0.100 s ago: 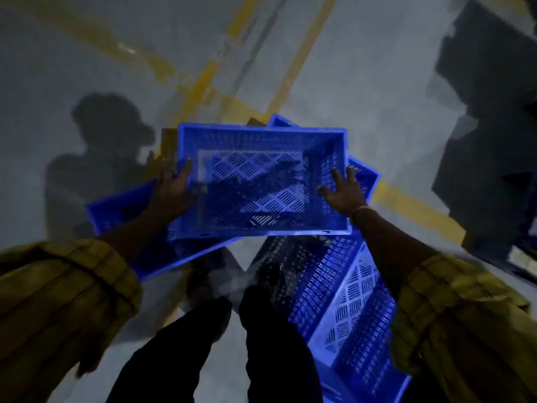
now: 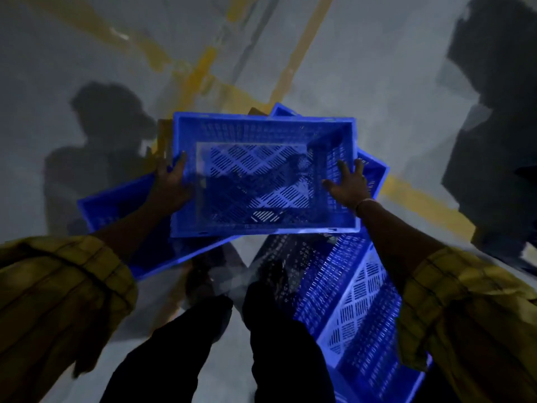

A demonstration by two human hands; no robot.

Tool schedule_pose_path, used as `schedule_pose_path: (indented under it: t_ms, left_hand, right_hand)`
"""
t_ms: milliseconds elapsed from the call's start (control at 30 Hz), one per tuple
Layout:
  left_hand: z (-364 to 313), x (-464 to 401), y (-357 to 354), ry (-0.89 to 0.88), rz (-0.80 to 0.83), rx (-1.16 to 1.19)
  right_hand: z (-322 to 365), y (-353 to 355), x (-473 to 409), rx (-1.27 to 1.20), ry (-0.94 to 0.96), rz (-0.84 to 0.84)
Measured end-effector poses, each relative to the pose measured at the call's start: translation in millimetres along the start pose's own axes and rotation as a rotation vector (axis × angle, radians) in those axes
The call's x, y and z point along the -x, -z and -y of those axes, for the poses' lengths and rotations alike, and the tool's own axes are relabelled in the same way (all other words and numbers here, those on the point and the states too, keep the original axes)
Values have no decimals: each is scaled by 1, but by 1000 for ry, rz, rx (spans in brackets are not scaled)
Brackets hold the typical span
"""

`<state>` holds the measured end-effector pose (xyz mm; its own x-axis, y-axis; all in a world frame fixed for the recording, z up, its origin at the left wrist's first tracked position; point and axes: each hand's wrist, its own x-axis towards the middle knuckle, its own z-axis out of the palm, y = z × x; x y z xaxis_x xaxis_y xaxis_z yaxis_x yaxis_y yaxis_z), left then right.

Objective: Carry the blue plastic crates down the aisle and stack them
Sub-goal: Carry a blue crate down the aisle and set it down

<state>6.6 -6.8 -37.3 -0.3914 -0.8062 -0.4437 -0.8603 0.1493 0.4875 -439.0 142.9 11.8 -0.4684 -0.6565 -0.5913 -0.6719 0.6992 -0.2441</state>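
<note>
Top crate: a blue plastic crate [image 2: 263,175], rectangular with a thick smooth rim, is held level out in front of the person, above the crates lying on the floor.
Crate walls: perforated with rows of small slots; the base has slotted panels set in a diamond pattern, with paler solid bands between them.
Left hand: the left hand [image 2: 171,181] grips the crate's left short wall, fingers curled over the rim, thumb lying along the inside.
Right hand: the right hand [image 2: 347,184] rests against the crate's right short wall with fingers spread and fairly straight, reaching up over the rim; a thin pale bangle [image 2: 363,202] circles the wrist.
Hands together: well apart, one on each end of the crate.
Left floor crate: a second blue crate [image 2: 116,205] lies tilted below and to the left, partly hidden by the held one.
Right floor crate: a third blue crate [image 2: 357,301] lies askew at lower right, its slotted base and walls showing.
Sleeves: yellowish checked fabric [image 2: 58,292], rolled at the forearms.
Legs: dark trousers [image 2: 279,344] at the bottom centre.
Floor: smooth grey concrete [image 2: 377,82] with worn yellow painted lines [image 2: 305,39] crossing it; the person's shadow [image 2: 107,135] falls at left.
</note>
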Motion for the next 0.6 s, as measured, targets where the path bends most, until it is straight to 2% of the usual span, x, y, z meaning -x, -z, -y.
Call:
schedule_pose_path:
  t_ms: [100, 167, 333, 433, 600]
  left_hand:
    - [-22, -4, -2, 102, 11, 59]
    - [-28, -10, -5, 97, -32, 63]
    - [-23, -23, 7, 138, 2, 70]
    - [-39, -19, 31, 164, -23, 55]
    - [-54, -1, 100, 70, -14, -14]
  right_hand:
    - [-7, -14, -26, 8, -46, -48]
    - [-14, -18, -41, -19, -56, -54]
    - [-19, -5, -51, -60, -10, -43]
    - [-11, 13, -40, -71, 42, -65]
    - [21, 77, 13, -48, 62, -119]
